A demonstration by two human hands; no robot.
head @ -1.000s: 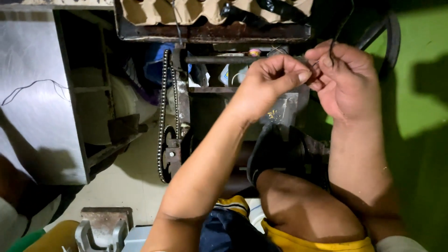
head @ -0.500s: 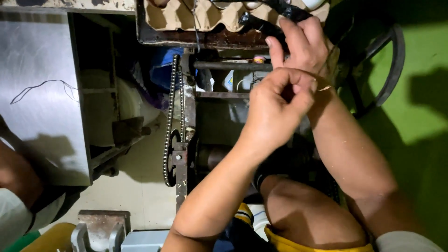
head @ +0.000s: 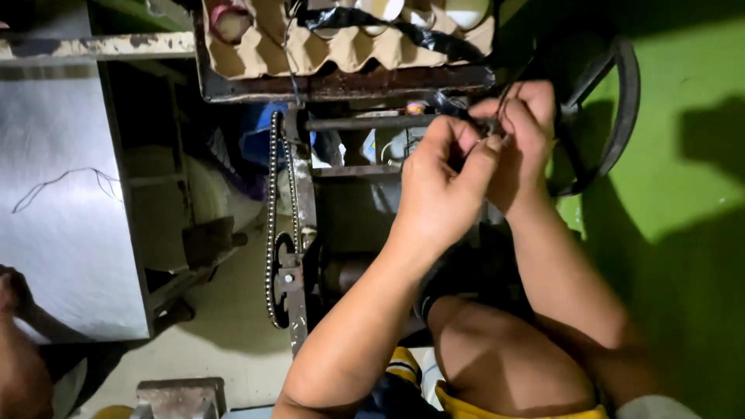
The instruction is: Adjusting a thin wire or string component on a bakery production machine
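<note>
Two hands together, left hand (head: pixel 438 182) and right hand (head: pixel 521 143) pinching a thin wire (head: pixel 503 101) (dark), below egg tray (head: pixel 349 46)

Your left hand (head: pixel 438 186) and right hand (head: pixel 524 147) meet in front of you, fingertips pinched together on a thin dark wire (head: pixel 504 105); what else the grip closes on is too small to tell. Above them: a cardboard egg tray (head: pixel 341 46) in a rusty metal frame (head: pixel 349 81), with a black strip (head: pixel 388 23) lying across it. Left of your forearm: a drive chain (head: pixel 273 225) hanging upright. Right: a black wheel (head: pixel 613 109) against the green floor (head: pixel 683 171). Far left: a grey metal panel (head: pixel 62 194).
</note>
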